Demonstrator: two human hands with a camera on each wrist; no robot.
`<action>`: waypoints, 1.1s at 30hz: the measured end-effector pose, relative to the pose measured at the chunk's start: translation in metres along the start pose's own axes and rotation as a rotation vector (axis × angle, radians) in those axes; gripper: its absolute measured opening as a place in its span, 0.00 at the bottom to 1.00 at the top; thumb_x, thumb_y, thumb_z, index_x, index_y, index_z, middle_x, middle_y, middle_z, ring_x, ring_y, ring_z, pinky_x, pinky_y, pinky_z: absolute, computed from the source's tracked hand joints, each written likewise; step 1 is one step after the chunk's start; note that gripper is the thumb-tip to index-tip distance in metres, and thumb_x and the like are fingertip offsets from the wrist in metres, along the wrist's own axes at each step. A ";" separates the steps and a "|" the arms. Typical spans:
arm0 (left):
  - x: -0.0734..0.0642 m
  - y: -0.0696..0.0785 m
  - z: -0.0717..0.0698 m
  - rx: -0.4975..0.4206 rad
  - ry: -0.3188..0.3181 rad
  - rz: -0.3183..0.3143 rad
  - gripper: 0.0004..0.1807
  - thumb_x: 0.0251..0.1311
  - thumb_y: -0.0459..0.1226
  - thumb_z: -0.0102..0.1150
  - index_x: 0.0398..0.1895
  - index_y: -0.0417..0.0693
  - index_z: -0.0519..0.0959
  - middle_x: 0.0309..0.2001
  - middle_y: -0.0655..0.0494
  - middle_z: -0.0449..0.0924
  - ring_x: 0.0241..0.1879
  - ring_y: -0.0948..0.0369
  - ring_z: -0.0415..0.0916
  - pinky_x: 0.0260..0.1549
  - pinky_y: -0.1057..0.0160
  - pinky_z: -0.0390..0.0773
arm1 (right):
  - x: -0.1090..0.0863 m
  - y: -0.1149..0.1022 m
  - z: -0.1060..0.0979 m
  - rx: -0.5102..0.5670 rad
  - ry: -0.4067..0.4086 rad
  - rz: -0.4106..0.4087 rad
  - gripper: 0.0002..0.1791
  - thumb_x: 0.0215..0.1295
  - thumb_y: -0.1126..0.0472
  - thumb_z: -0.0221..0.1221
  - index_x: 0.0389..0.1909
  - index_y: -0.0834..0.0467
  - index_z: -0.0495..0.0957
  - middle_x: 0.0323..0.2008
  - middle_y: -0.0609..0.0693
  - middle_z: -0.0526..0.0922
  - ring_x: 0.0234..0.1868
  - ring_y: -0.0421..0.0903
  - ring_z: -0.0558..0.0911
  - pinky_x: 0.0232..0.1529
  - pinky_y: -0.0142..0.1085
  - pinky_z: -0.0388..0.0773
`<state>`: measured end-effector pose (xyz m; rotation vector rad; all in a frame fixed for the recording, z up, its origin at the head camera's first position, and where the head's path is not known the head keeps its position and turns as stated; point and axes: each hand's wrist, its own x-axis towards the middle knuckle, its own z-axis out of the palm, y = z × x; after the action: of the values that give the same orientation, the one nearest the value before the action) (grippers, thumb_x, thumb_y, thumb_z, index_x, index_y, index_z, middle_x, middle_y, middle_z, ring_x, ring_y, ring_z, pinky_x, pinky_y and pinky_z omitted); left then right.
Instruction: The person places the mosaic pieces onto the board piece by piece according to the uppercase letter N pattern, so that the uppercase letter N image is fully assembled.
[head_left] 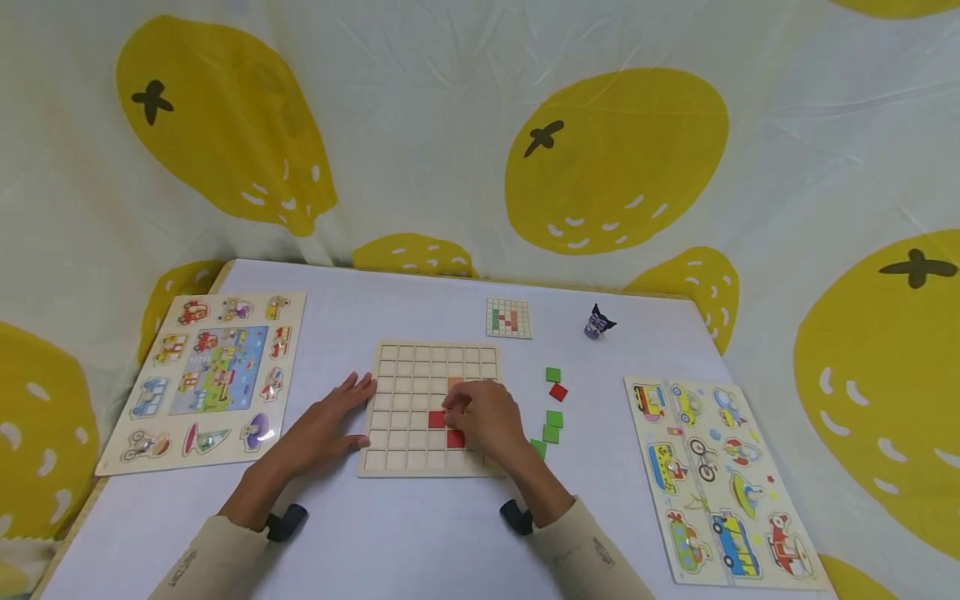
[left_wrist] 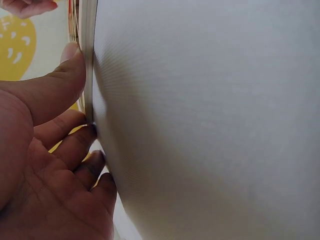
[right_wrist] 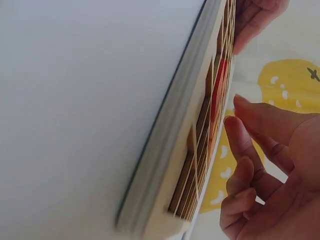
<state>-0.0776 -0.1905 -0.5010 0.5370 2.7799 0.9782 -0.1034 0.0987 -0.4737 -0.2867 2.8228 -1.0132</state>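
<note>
Dotting board (head_left: pixel 401 401): seemingly two red tiles (head_left: pixel 436 419)

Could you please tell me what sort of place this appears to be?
Probably a tabletop puzzle-play area, perhaps staged: a white-topped table carries a gridded wooden board and picture puzzles, with a fruit-print cloth hanging behind it.

Around the grid board (head_left: pixel 417 402), the table (head_left: pixel 420 533) gives you room at six and twelve o'clock. Your left hand (head_left: pixel 324 427) blocks nine, your right hand (head_left: pixel 487 419) three, with loose tiles (head_left: pixel 553 419) beyond; a figurine (head_left: pixel 597 323) stands at two, a card (head_left: pixel 508 319) at one.
</note>
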 end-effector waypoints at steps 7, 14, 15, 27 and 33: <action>0.000 -0.001 0.000 0.012 0.003 0.020 0.51 0.58 0.37 0.78 0.83 0.42 0.62 0.84 0.43 0.58 0.84 0.37 0.50 0.75 0.30 0.62 | -0.002 0.016 -0.016 0.034 0.019 -0.024 0.07 0.62 0.61 0.75 0.40 0.49 0.91 0.32 0.40 0.88 0.33 0.41 0.79 0.35 0.35 0.76; -0.001 -0.002 0.000 0.008 0.002 0.028 0.51 0.58 0.37 0.78 0.83 0.42 0.62 0.84 0.43 0.58 0.84 0.37 0.50 0.76 0.31 0.62 | -0.005 0.032 -0.032 0.042 0.090 0.014 0.09 0.60 0.61 0.77 0.41 0.49 0.91 0.35 0.42 0.89 0.34 0.43 0.77 0.36 0.34 0.74; 0.000 -0.002 0.000 0.009 0.002 0.030 0.51 0.58 0.37 0.78 0.83 0.41 0.62 0.84 0.43 0.58 0.84 0.37 0.50 0.76 0.31 0.62 | -0.006 0.034 -0.034 0.044 0.097 0.022 0.09 0.60 0.61 0.77 0.41 0.49 0.91 0.35 0.42 0.89 0.35 0.43 0.77 0.37 0.35 0.74; -0.001 -0.001 0.001 0.005 0.006 0.021 0.51 0.57 0.36 0.78 0.83 0.42 0.62 0.84 0.43 0.58 0.84 0.37 0.50 0.76 0.31 0.61 | -0.013 0.059 -0.061 0.020 0.155 0.093 0.14 0.58 0.60 0.78 0.45 0.50 0.90 0.41 0.45 0.91 0.45 0.47 0.84 0.49 0.43 0.78; 0.000 -0.002 0.002 0.004 0.013 0.032 0.51 0.56 0.35 0.78 0.82 0.41 0.62 0.84 0.43 0.59 0.84 0.37 0.51 0.76 0.31 0.61 | -0.013 0.073 -0.073 0.017 0.169 0.146 0.15 0.60 0.60 0.77 0.48 0.50 0.90 0.46 0.49 0.91 0.49 0.52 0.82 0.53 0.45 0.78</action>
<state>-0.0775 -0.1911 -0.5037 0.5787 2.7941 0.9862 -0.1140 0.2020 -0.4637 0.0079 2.9293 -1.0754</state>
